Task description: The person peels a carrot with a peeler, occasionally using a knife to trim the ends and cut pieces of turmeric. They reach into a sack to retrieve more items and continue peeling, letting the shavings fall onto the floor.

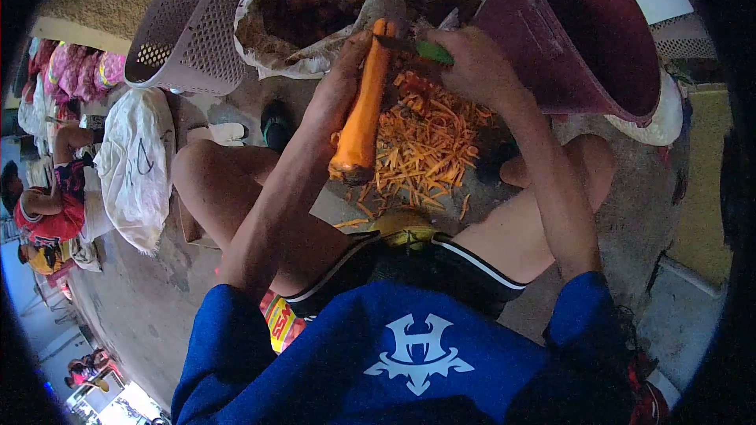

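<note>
My left hand [345, 77] is wrapped round a large, peeled orange carrot [364, 118], held lengthwise with its dark stem end toward me. In my right hand [476, 63] is a knife with a green handle [434, 52]. Its dark blade [398, 44] lies across the far end of the carrot, seemingly touching it. Below the hands, a heap of orange carrot peelings [425, 149] covers the floor between my legs.
An open sack [248, 39] of dark, unpeeled roots stands ahead. Left of it is a perforated plastic basket [201, 51]; a large maroon tub [543, 39] tilts at the right. A white sack [135, 165] lies at the left, with other people sitting beyond.
</note>
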Demonstrator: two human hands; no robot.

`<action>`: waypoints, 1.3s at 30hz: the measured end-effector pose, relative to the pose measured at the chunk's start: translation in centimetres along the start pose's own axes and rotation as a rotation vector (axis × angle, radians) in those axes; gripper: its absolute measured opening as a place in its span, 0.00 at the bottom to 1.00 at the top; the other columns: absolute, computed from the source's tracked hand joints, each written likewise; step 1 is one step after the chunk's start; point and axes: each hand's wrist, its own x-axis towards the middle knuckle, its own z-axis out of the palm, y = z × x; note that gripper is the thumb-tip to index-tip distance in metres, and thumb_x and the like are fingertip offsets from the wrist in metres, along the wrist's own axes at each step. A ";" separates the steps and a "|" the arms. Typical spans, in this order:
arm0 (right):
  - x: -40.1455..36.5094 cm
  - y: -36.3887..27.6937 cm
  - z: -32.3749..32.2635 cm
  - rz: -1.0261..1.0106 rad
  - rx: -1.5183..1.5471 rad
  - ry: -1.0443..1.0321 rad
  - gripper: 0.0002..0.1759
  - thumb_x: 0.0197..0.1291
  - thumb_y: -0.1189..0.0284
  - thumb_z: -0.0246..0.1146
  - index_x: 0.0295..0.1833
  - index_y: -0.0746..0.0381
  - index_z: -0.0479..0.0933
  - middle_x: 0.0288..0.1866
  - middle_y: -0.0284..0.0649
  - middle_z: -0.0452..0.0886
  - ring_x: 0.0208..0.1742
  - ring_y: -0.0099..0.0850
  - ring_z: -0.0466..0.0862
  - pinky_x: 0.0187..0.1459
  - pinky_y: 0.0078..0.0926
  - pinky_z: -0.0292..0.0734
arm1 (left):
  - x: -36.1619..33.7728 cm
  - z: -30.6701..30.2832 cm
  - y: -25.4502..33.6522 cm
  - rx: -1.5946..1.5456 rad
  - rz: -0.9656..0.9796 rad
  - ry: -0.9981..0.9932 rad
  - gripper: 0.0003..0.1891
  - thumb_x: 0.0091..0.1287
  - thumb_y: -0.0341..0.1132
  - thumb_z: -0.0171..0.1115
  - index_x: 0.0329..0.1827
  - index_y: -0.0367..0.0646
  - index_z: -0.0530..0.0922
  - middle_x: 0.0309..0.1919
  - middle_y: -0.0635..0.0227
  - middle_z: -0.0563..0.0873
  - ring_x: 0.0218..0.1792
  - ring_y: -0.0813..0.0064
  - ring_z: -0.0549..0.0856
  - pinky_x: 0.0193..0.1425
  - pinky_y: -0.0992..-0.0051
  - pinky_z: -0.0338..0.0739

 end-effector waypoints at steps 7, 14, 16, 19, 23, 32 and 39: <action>0.6 -0.1 0.9 0.055 0.028 -0.132 0.21 0.57 0.69 0.71 0.57 0.58 0.82 0.43 0.53 0.86 0.48 0.49 0.87 0.53 0.48 0.83 | 0.3 -0.5 -0.3 0.019 0.022 -0.052 0.21 0.80 0.50 0.52 0.68 0.50 0.71 0.45 0.69 0.83 0.36 0.79 0.85 0.38 0.77 0.86; 0.5 0.2 1.1 0.109 0.005 -0.036 0.18 0.57 0.69 0.71 0.54 0.59 0.82 0.43 0.54 0.86 0.48 0.50 0.87 0.51 0.49 0.83 | -0.3 -0.8 0.4 0.136 0.010 -0.065 0.19 0.82 0.46 0.50 0.70 0.50 0.70 0.47 0.69 0.83 0.37 0.79 0.85 0.37 0.77 0.86; 0.8 1.2 1.1 0.079 -0.012 0.019 0.17 0.60 0.67 0.71 0.53 0.61 0.81 0.43 0.55 0.86 0.48 0.51 0.87 0.51 0.50 0.83 | -0.6 -0.1 0.5 0.177 -0.001 -0.030 0.19 0.82 0.46 0.50 0.70 0.50 0.69 0.48 0.69 0.83 0.37 0.80 0.85 0.37 0.78 0.86; 1.2 6.2 1.8 0.380 0.027 -0.162 0.25 0.65 0.55 0.69 0.57 0.63 0.79 0.40 0.54 0.84 0.44 0.49 0.86 0.46 0.47 0.80 | -1.2 0.9 0.6 0.167 0.025 -0.055 0.19 0.82 0.47 0.50 0.69 0.49 0.70 0.47 0.70 0.83 0.37 0.80 0.85 0.37 0.78 0.86; 0.1 6.2 0.9 0.381 -0.035 -0.053 0.28 0.65 0.49 0.68 0.52 0.65 0.80 0.39 0.51 0.83 0.43 0.47 0.86 0.47 0.45 0.78 | -0.5 -0.1 0.8 0.170 0.063 -0.039 0.23 0.79 0.54 0.53 0.67 0.50 0.71 0.46 0.69 0.83 0.35 0.80 0.85 0.36 0.79 0.85; 0.6 0.2 -2.5 0.128 0.505 0.207 0.21 0.63 0.52 0.72 0.45 0.60 0.82 0.36 0.40 0.86 0.37 0.32 0.87 0.45 0.33 0.81 | 1.1 -1.6 0.0 0.064 0.099 -0.086 0.23 0.77 0.55 0.56 0.65 0.49 0.72 0.44 0.70 0.82 0.37 0.80 0.84 0.38 0.79 0.83; 0.1 -6.2 0.3 -0.326 0.662 0.250 0.23 0.55 0.54 0.78 0.48 0.58 0.84 0.36 0.39 0.87 0.36 0.28 0.87 0.41 0.30 0.81 | 2.0 -1.5 -0.9 0.130 0.316 -0.023 0.22 0.80 0.50 0.54 0.68 0.49 0.71 0.55 0.66 0.80 0.54 0.75 0.82 0.58 0.74 0.79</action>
